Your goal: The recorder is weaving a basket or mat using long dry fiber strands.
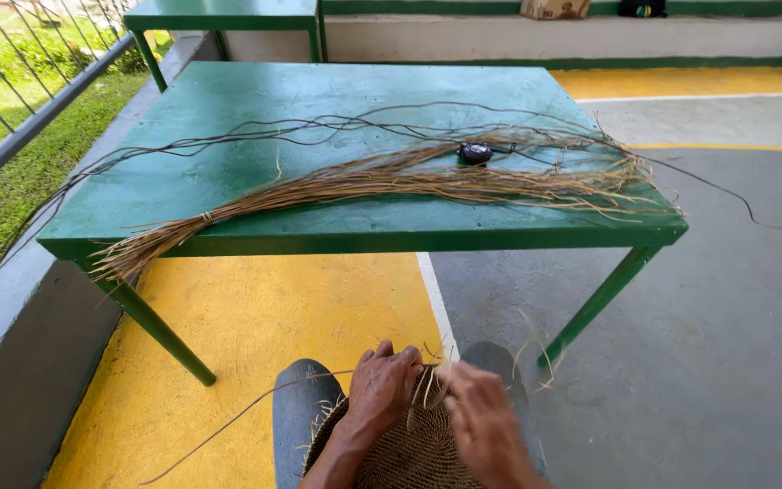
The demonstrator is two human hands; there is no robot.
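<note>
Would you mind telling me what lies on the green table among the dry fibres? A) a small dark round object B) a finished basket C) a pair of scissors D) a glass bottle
A: a small dark round object sits on the green table in the bundle of dry fibres, while the woven piece rests on the person's lap under both hands.

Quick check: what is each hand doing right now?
Left hand: closed on the woven basket rim.
Right hand: blurred, at the basket's strands; grip cannot be told.
</note>
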